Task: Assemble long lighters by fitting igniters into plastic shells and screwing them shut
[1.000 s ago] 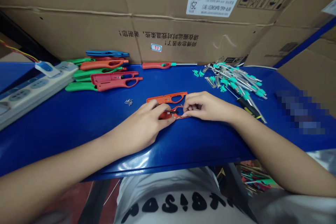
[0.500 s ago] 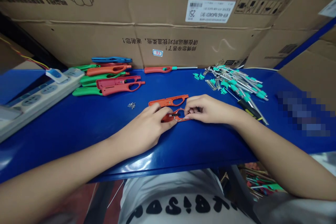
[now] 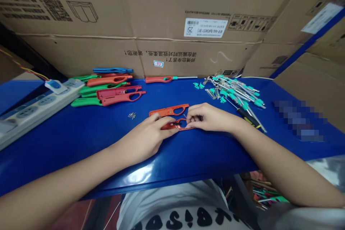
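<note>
An orange lighter handle half (image 3: 183,127) lies on the blue table, with a small black part and a bit of metal inside it. My left hand (image 3: 151,131) is closed on its left end, thumb and fingers along its sides. At its other end, my right hand (image 3: 203,116) pinches the edge beside the trigger loop; whether a small part is between its fingertips is hidden. Just behind lies a second orange handle half (image 3: 168,110), inner side up. A little pile of screws (image 3: 132,115) rests to the left.
Red, green, orange and blue lighter handles (image 3: 121,97) lie stacked beside a white power strip (image 3: 40,106). A lighter with a metal tube (image 3: 161,79) lies by the cardboard wall (image 3: 107,52). Metal tubes with teal parts (image 3: 237,91) and a black-yellow screwdriver (image 3: 249,118) are at right.
The camera view has tilted up and shifted slightly, so everything sits lower. Both hands stay on the orange handle half; the right fingers have moved slightly at its end.
</note>
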{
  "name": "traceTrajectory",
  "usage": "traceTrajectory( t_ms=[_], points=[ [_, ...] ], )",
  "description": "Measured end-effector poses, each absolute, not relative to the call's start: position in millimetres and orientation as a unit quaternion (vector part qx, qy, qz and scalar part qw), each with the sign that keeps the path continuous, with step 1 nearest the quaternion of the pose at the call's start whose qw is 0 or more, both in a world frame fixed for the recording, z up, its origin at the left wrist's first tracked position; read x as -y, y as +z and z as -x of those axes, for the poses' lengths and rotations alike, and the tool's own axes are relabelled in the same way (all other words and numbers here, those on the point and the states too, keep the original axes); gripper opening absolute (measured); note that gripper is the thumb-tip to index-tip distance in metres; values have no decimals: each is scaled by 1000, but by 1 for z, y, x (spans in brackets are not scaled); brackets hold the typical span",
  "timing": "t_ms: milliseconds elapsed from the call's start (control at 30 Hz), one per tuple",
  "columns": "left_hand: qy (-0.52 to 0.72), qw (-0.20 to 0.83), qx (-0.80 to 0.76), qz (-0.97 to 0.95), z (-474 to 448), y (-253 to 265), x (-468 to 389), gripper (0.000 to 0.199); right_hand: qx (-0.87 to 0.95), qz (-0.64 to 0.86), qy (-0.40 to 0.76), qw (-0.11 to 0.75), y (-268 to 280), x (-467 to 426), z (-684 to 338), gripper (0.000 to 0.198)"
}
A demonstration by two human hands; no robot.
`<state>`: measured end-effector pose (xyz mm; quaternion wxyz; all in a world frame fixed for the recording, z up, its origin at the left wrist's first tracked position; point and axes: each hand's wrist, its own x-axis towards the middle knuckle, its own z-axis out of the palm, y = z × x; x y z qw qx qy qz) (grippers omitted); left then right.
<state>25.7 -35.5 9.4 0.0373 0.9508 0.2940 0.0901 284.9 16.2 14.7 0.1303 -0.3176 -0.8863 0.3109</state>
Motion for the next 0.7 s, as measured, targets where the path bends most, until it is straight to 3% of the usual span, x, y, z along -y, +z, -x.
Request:
traceTrajectory(
  t_ms=[700],
  points=[
    [129, 61, -272, -952, -23, 3, 35, 50, 876, 328, 326, 139, 11, -18, -283, 15]
  ],
)
